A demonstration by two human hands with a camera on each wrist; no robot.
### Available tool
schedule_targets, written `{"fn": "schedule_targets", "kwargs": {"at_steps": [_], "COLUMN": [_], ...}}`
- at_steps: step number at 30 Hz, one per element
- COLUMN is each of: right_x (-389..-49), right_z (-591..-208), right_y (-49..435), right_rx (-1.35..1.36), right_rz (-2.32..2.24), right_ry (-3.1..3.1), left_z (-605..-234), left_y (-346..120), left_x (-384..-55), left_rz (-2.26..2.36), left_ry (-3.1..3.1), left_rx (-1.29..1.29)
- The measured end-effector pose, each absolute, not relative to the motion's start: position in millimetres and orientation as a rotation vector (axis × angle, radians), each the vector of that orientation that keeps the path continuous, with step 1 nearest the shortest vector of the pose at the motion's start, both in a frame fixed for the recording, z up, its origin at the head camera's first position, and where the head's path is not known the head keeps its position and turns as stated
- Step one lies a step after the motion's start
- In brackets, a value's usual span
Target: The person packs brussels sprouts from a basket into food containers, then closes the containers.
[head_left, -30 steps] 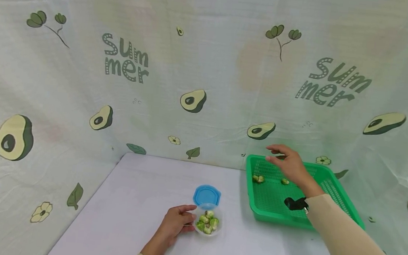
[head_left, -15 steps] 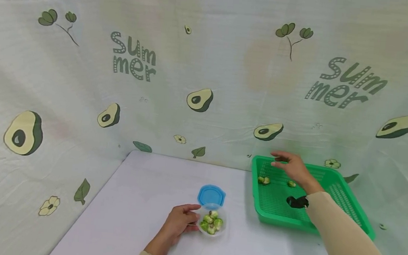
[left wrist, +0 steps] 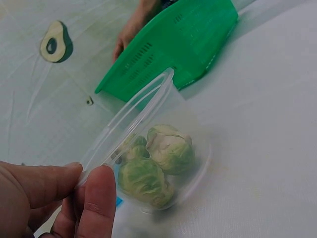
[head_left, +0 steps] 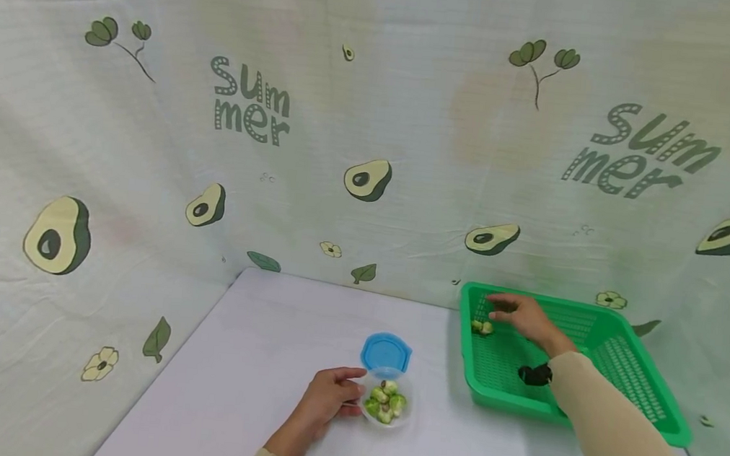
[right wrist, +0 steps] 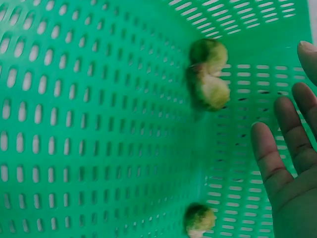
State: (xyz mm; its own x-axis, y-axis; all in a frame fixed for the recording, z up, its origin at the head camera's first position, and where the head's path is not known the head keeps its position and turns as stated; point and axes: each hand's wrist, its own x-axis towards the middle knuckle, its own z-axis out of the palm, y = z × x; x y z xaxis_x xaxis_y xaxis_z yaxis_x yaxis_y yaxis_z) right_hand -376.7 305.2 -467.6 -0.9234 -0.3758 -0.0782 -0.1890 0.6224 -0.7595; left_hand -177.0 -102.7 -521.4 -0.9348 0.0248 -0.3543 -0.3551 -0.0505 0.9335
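My left hand (head_left: 327, 398) pinches the rim of a clear plastic cup (left wrist: 190, 116) between thumb and fingers. Several Brussels sprouts (head_left: 385, 402) lie inside this cup, which stands on the table. Over at the right, my right hand (head_left: 529, 320) reaches down into a green perforated basket (head_left: 496, 397), its fingers spread and holding nothing. Two touching sprouts (right wrist: 210, 74) rest in the basket near those fingers in the right wrist view. A single sprout (right wrist: 200, 220) lies apart from them; in the head view the right hand and arm hide it.
A blue plastic lid (head_left: 387, 351) lies just behind the cup on the white table (head_left: 249, 363). Behind the table hangs a pale curtain (head_left: 324, 94) printed with avocados and lettering, close to the basket's back edge.
My right hand has come down from above the basket into it, toward the sprouts. The left hand keeps its hold on the cup. The head view has shifted slightly.
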Motion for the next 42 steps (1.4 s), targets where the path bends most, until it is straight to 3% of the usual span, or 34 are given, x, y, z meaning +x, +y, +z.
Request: {"fn": "schedule_targets", "kwargs": {"at_steps": [16,42], "right_x": [-380.1,-386.5], "right_z": [-492.5,-500.5], "right_y": [306.4,321.9], "right_rx": [-0.483,-0.541], "right_rz": [-1.141,-1.017], "right_ry": [2.574,2.546], "left_z": [-523.9,-523.7], "left_y": [-102.8,-101.5], "left_x": [-178.7,-179.7], "left_rz": [2.067,2.072], "left_ry": [1.976,1.975], "left_rx": [-0.384,-0.390]}}
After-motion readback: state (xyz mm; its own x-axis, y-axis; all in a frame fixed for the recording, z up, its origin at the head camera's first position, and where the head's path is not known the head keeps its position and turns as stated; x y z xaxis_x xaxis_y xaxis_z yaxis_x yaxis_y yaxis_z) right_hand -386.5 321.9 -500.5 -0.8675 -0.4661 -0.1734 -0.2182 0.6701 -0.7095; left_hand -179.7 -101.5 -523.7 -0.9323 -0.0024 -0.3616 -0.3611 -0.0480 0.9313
